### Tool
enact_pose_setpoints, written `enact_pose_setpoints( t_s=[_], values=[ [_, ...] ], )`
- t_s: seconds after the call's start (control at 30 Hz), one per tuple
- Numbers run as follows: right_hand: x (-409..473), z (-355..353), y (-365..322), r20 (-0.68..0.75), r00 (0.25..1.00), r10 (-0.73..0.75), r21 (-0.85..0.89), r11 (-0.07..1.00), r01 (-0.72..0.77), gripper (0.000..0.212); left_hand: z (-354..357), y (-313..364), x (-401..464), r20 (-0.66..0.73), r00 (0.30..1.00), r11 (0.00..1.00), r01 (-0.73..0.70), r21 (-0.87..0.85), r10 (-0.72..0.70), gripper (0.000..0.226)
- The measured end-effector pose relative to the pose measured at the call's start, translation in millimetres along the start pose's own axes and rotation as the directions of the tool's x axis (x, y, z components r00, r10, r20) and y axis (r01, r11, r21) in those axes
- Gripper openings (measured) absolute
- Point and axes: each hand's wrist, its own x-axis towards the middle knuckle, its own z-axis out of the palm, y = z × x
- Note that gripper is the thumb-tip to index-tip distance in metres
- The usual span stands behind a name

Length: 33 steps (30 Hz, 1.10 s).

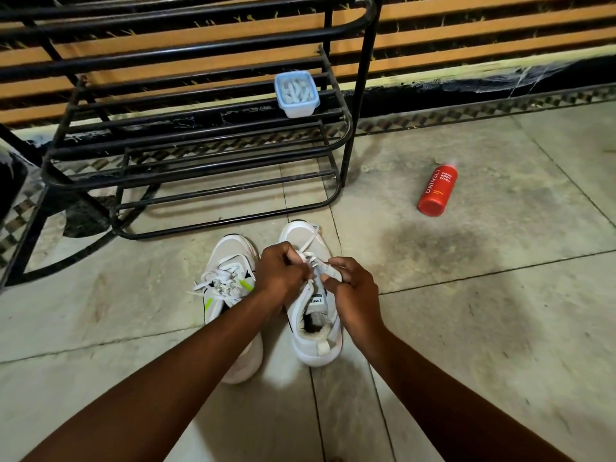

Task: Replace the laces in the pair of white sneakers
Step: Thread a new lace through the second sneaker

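Two white sneakers stand side by side on the floor, toes pointing away from me. The left sneaker [230,288] has green accents and its white lace tied in a loose bow. Over the right sneaker [315,328], my left hand [283,275] and my right hand [350,288] both pinch its white lace [308,243] above the eyelets, fingers curled. One lace end trails toward the toe. A small clear box [296,93] holding white laces sits on the rack's shelf.
A black metal shoe rack [200,141] stands just beyond the sneakers. A red foam body wash bottle [438,190] lies on its side on the tiled floor to the right. A striped wall runs along the back.
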Motion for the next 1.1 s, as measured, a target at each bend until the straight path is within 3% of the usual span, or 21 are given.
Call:
enact_pose_setpoints(
  t_s=[0.2,0.3,0.57,0.8,1.0,1.1],
  values=[
    [1,-3,0,0.021,0.999,0.031,0.028,0.999,-0.032,0.031,4,-3,4,0.054,0.997,0.992,-0.064,0.105,0.059,0.021],
    [1,-2,-1,0.028,1.000,0.009,0.010,1.000,-0.010,0.029,11,-3,1,-0.011,0.994,0.979,-0.107,0.175,0.111,0.027],
    [4,-4,-5,0.076,0.995,-0.059,-0.097,0.993,0.067,0.030,17,-20,0,-0.046,0.990,0.990,-0.127,0.066,0.130,0.038],
    [9,-3,-1,0.071,0.994,-0.079,-0.163,0.983,0.090,0.032,16,-26,9,-0.003,0.978,0.974,-0.210,0.087,0.211,0.036],
    [13,-1,1,0.082,0.992,-0.098,-0.221,0.968,0.114,0.033,17,-23,9,-0.021,0.981,0.976,-0.188,0.109,0.191,0.031],
    [14,-3,-8,0.071,0.996,-0.048,-0.196,0.979,0.061,0.017,21,-17,8,-0.038,0.997,0.997,-0.062,-0.043,0.060,0.040]
  ],
)
